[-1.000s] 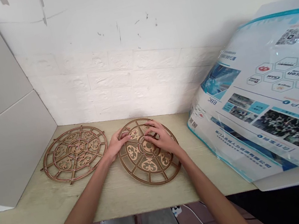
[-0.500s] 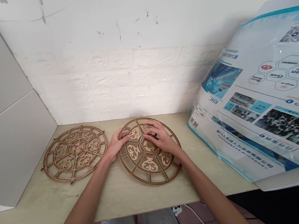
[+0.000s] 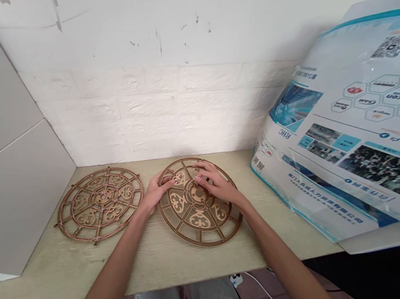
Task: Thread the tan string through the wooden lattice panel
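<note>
A round bronze-coloured decorative grille (image 3: 199, 220), with spokes and scroll ornaments, lies on the table in front of me. My left hand (image 3: 157, 194) grips its upper left rim, thumb on top and the other fingers mostly hidden at the edge. Over the upper right part is my right hand (image 3: 217, 183), its fingers bent and drawn together on the openwork near the central ring. Whether a small piece sits between those fingertips is hidden. To the left, a similar round grille (image 3: 99, 224) with small tabs around its rim lies flat, touched by neither hand.
A large printed plastic bag (image 3: 318, 159) takes up the right side of the table (image 3: 159, 270). Grey-white panels (image 3: 3, 153) stand at the left, and a white brick-patterned wall (image 3: 160, 100) closes the back. Cables (image 3: 266, 295) lie on the floor below.
The right side of the held grille has shifted slightly inward and appears tilted up a little. My right hand's fingertips have drawn closer together; my left hand stays at the rim.
</note>
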The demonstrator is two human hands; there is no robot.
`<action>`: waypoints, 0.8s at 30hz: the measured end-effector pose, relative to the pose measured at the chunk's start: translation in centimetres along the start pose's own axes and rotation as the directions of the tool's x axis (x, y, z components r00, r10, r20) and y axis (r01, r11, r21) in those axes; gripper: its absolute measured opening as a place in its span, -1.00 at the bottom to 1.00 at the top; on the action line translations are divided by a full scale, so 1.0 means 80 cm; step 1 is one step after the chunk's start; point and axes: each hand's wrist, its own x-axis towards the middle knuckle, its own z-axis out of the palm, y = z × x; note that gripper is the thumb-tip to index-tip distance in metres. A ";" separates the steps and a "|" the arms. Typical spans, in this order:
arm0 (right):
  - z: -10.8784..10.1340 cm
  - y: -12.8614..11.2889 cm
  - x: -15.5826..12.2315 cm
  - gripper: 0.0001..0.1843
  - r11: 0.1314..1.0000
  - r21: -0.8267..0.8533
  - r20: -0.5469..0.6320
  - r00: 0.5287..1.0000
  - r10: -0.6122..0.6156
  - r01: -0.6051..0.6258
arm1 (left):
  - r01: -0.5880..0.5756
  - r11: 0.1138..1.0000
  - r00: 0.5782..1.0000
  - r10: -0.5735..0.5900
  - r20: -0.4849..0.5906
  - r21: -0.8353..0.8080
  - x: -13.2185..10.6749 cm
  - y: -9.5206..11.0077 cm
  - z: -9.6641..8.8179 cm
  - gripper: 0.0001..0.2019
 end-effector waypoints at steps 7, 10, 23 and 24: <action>0.016 -0.004 0.002 -0.61 0.996 -0.088 -0.143 0.990 0.008 -0.021 | 0.001 1.000 1.000 -0.001 0.004 0.000 0.000 0.000 0.000 -0.35; 0.022 -0.004 0.003 -0.66 0.991 -0.122 -0.172 0.985 0.026 -0.048 | 0.000 1.000 1.000 0.000 0.005 -0.004 0.000 -0.001 0.000 -0.34; 0.015 -0.006 0.001 -0.50 0.997 -0.058 -0.131 0.990 0.051 -0.059 | -0.001 1.000 1.000 0.001 0.021 0.014 0.001 -0.004 -0.002 -0.36; 0.014 -0.007 0.001 -0.49 0.996 -0.056 -0.124 0.991 0.055 -0.063 | -0.006 1.000 1.000 0.006 0.026 0.017 0.001 -0.004 -0.002 -0.36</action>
